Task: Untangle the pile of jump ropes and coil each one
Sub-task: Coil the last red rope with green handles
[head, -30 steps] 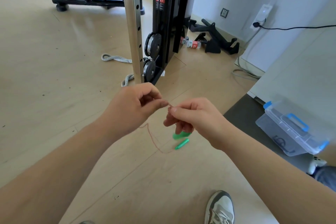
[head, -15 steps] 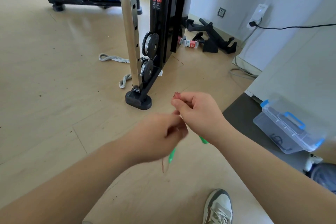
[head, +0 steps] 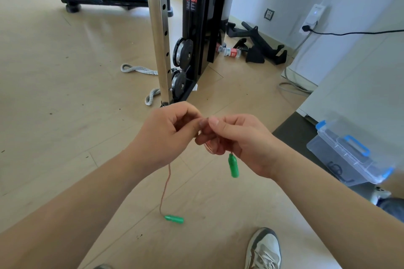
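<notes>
A thin reddish jump rope (head: 165, 188) with two green handles is held in front of me above the wooden floor. My right hand (head: 238, 144) grips a small coil of the rope, and one green handle (head: 233, 166) dangles just below its fingers. My left hand (head: 168, 135) pinches the cord right beside the right thumb. From under my left hand a loose length hangs down to the other green handle (head: 174, 219), which swings low near the floor.
A black and steel cable machine (head: 175, 35) stands straight ahead, with a grey rope attachment (head: 140, 70) on the floor by it. A clear storage box with blue latches (head: 347, 155) sits on a dark mat to the right. My shoe (head: 263, 249) is below.
My left hand has come back up from below the right hand to meet its thumb. A small coil now shows in the right hand, and the free handle hangs lower on the left.
</notes>
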Demonstrator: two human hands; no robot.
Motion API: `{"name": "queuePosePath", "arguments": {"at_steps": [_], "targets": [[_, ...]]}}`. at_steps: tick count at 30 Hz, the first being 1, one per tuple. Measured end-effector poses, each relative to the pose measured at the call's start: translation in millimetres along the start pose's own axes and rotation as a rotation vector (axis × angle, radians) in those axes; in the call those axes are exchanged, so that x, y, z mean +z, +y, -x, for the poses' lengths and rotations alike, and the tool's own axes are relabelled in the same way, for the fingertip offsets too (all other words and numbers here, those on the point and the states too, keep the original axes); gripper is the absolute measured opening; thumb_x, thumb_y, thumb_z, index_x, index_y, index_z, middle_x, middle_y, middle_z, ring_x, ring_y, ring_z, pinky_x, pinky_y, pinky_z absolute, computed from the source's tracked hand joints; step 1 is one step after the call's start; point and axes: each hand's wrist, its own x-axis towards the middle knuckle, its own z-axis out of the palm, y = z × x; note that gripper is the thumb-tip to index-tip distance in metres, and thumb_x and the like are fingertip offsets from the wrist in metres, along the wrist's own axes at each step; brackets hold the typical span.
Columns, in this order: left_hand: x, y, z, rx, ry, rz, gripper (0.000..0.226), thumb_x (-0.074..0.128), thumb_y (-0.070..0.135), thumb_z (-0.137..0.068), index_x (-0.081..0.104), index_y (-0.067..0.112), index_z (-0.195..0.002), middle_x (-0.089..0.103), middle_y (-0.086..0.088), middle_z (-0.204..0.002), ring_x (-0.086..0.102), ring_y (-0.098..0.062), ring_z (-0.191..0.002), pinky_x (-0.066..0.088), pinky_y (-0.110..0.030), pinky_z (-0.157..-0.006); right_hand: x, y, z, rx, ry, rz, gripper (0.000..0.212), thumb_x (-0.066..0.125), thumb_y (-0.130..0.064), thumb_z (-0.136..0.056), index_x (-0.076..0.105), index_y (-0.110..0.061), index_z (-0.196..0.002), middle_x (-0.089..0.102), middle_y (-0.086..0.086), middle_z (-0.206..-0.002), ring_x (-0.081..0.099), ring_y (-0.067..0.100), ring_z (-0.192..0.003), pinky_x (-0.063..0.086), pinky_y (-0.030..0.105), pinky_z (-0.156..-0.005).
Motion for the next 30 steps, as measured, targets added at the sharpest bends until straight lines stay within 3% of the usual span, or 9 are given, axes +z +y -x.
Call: {"name": "queuePosePath", "arguments": {"at_steps": [6, 10, 12, 14, 16, 18, 23, 27, 30], "targets": [[-4, -10, 1, -0.110, -0.164, -0.283, 0.013, 0.066, 0.026, -0.096, 0.067, 0.027, -0.083, 0.063, 0.005, -0.063, 0.052, -0.006, -0.053, 0.043, -0.019, -0.052, 2, 9, -2, 0.104, 0.200, -0.019, 0.026, 0.055, -0.015, -0.105, 0.071, 0.003, -0.097, 0.077, 0.017, -0.091, 0.061, 0.023, -0.074, 0.048, 0.032, -0.068], [-12, -17, -2, -0.241, -0.260, -0.469, 0.008, 0.063, 0.025, -0.094, 0.065, 0.025, -0.087, 0.067, 0.008, -0.076, 0.061, -0.007, -0.071, 0.053, -0.029, -0.068, -4, 10, -5, 0.119, 0.361, 0.134, 0.027, 0.055, -0.020, -0.104, 0.072, -0.004, -0.091, 0.079, 0.009, -0.085, 0.065, 0.015, -0.071, 0.051, 0.031, -0.071], [-12, -19, 0, -0.340, -0.338, -0.463, 0.009, 0.062, 0.029, -0.094, 0.067, 0.027, -0.102, 0.069, 0.012, -0.093, 0.065, -0.008, -0.087, 0.056, -0.033, -0.084, -8, 10, -3, 0.113, 0.377, 0.221, 0.027, 0.055, -0.022, -0.103, 0.072, -0.008, -0.088, 0.078, 0.006, -0.081, 0.064, 0.013, -0.067, 0.050, 0.029, -0.068], [-6, -20, 3, -0.366, -0.365, -0.414, 0.037, 0.065, 0.037, -0.094, 0.058, 0.031, -0.130, 0.064, 0.018, -0.115, 0.063, -0.002, -0.106, 0.052, -0.031, -0.096, -7, 9, 1, 0.113, 0.322, 0.239, 0.029, 0.054, -0.021, -0.104, 0.072, -0.006, -0.087, 0.078, 0.006, -0.080, 0.063, 0.012, -0.066, 0.049, 0.026, -0.065], [1, -17, 4, -0.317, -0.314, -0.300, 0.065, 0.068, 0.039, -0.093, 0.040, 0.030, -0.151, 0.057, 0.020, -0.134, 0.055, 0.002, -0.124, 0.045, -0.027, -0.105, -3, 8, 2, 0.115, 0.266, 0.263, 0.030, 0.054, -0.020, -0.104, 0.071, -0.006, -0.085, 0.077, 0.006, -0.079, 0.063, 0.012, -0.066, 0.050, 0.024, -0.063], [5, -12, 3, -0.237, -0.238, -0.189, 0.071, 0.068, 0.035, -0.094, 0.034, 0.030, -0.156, 0.053, 0.020, -0.141, 0.048, 0.007, -0.131, 0.038, -0.022, -0.110, 1, 8, 2, 0.138, 0.238, 0.284, 0.028, 0.055, -0.022, -0.104, 0.071, -0.008, -0.084, 0.077, 0.005, -0.078, 0.064, 0.012, -0.065, 0.050, 0.026, -0.063], [13, -2, 2, -0.103, -0.264, -0.115, 0.030, 0.054, 0.023, -0.105, 0.066, 0.031, -0.131, 0.073, 0.017, -0.112, 0.063, 0.005, -0.109, 0.047, -0.013, -0.093, 3, 7, 3, 0.135, 0.178, 0.153, 0.027, 0.055, -0.014, -0.104, 0.071, 0.004, -0.093, 0.075, 0.013, -0.078, 0.064, 0.017, -0.064, 0.048, 0.026, -0.058], [21, -13, 4, -0.077, -0.164, -0.074, 0.035, 0.054, 0.014, -0.104, 0.067, 0.032, -0.131, 0.075, 0.019, -0.108, 0.067, 0.006, -0.104, 0.048, -0.009, -0.089, 2, 8, 3, 0.095, 0.185, 0.022, 0.028, 0.055, -0.007, -0.103, 0.068, 0.017, -0.103, 0.073, 0.026, -0.086, 0.066, 0.027, -0.072, 0.053, 0.035, -0.068], [26, -14, 4, -0.069, -0.149, 0.000, 0.032, 0.055, 0.009, -0.103, 0.072, 0.028, -0.123, 0.078, 0.008, -0.098, 0.072, -0.004, -0.093, 0.053, -0.016, -0.087, 0, 9, 2, 0.077, 0.200, 0.054, 0.026, 0.057, -0.009, -0.103, 0.069, 0.014, -0.101, 0.073, 0.029, -0.085, 0.062, 0.022, -0.064, 0.050, 0.026, -0.058]]}}
